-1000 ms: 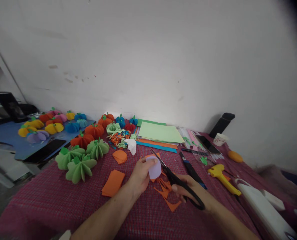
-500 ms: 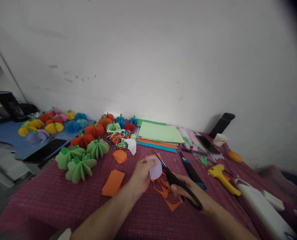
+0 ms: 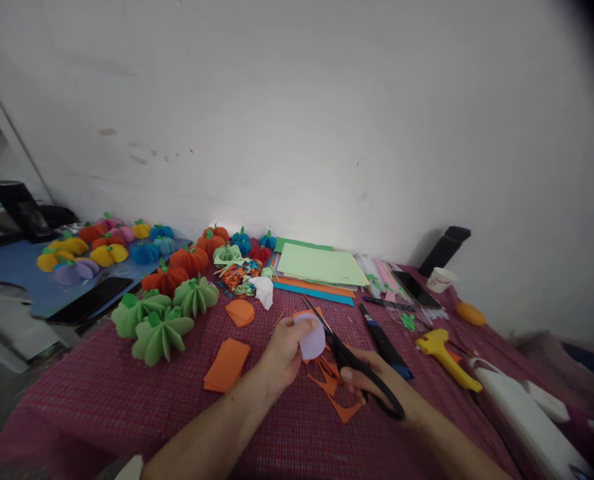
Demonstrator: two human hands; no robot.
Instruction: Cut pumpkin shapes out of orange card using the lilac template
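Note:
A small lilac piece of paper (image 3: 312, 341) with a rounded edge is pinched in my left hand (image 3: 285, 343). My right hand (image 3: 369, 373) grips black-handled scissors (image 3: 349, 359), whose blades point up and left beside the paper's right edge. Orange paper scraps (image 3: 333, 387) lie on the cloth beneath the scissors. Left of my left hand sit a stack of orange paper rectangles (image 3: 227, 365) and some rounded orange pieces (image 3: 240, 312).
Green paper pumpkins (image 3: 161, 333) stand at left, with more coloured ones behind. Stacked coloured sheets (image 3: 321, 265) lie near the wall. On the right are a utility knife (image 3: 385, 343), a yellow glue gun (image 3: 449, 360), a paper cup (image 3: 441, 279) and a phone (image 3: 417, 290).
Both hands stay almost in place. The lilac paper has shifted very slightly, and its right edge beside the scissors looks more rounded.

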